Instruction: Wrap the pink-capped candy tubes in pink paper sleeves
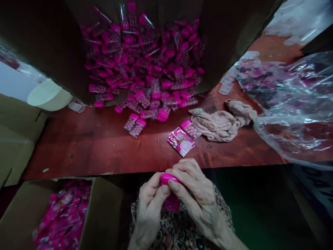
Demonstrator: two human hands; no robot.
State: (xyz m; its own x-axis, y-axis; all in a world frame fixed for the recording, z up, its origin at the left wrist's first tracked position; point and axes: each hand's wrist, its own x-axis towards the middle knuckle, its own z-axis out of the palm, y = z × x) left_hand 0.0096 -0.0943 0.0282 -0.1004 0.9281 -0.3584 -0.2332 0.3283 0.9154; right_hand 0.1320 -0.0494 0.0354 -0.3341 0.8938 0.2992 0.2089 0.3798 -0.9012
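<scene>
Reddish wooden table (104, 146) across the view. At its far edge, an open cardboard box (62, 52), heaped with clear tubes of pink beads under magenta caps (140, 66), some spilled onto the wood. Below the near left corner, a second cardboard box (109, 205) packed with magenta packets (62, 215). Toward the right end, a crumpled clear plastic bag (293, 114) and a beige nylon cloth (215, 125). Near the middle, a small stack of printed pink packets (180, 141) touching a single bead tube (190, 129).

Just off the near edge, above a patterned garment (179, 222), a pink-capped tube (169, 179) in a firm two-handed grip: left hand (149, 208) and right hand (195, 198) closed around it, fingers wrapped over the cap. Likely risks: smooth plastic slipping from the fingers and dropping into the dark gap below the table edge, or uneven pressure loosening the cap and spilling beads. Long axis roughly upright in view, cap end toward the table, lower end toward the lap; exact tilt impossible to tell.
</scene>
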